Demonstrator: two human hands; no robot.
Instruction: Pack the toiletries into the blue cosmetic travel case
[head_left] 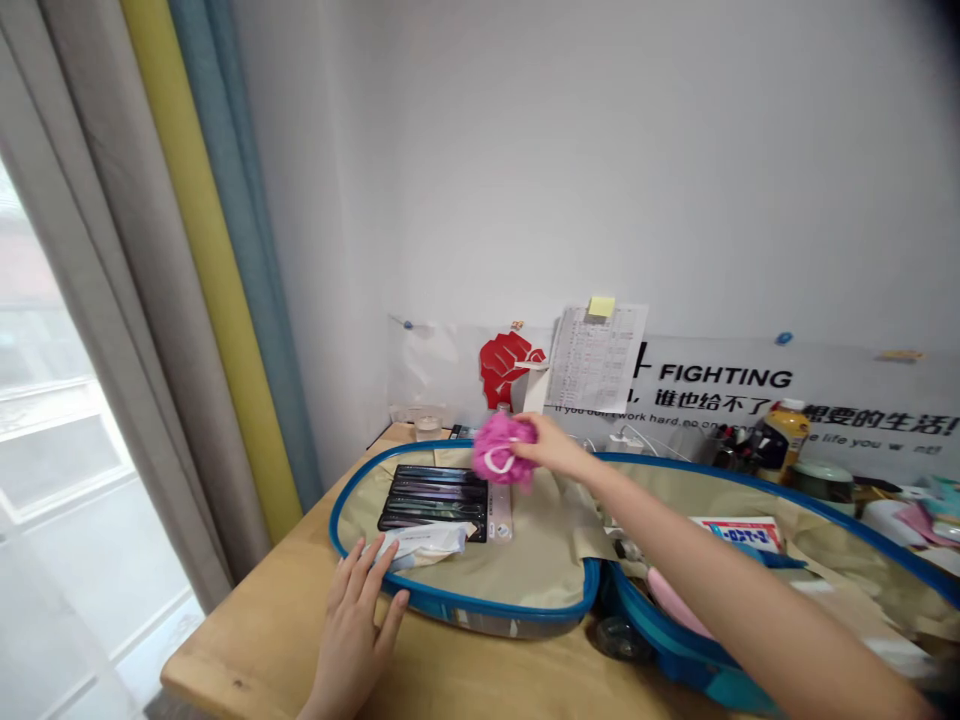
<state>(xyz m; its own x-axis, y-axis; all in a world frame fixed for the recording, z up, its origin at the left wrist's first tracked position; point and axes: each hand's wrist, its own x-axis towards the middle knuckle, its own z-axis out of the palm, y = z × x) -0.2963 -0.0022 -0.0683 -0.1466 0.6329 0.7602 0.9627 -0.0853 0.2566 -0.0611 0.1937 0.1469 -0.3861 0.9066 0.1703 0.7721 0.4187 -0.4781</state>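
Observation:
My right hand (536,443) grips a pink mesh bath puff (501,455) with a white loop, held above the left half of an open suitcase (525,575) with blue edges and beige lining. Under and left of the puff lies a black pack with several long dark strips (431,500). A white and pale blue soft packet (427,543) rests at its front edge. My left hand (360,605) has its fingers spread at the suitcase's front left rim, with the fingertips beside the soft packet. Nothing is held in it.
The suitcase's right half (626,590) holds a red, white and blue box (739,533) and a pink item, partly behind my right forearm. A yellow bottle (784,440) and a lidded jar (823,482) stand behind it. The wooden table's (240,640) left edge is near curtains.

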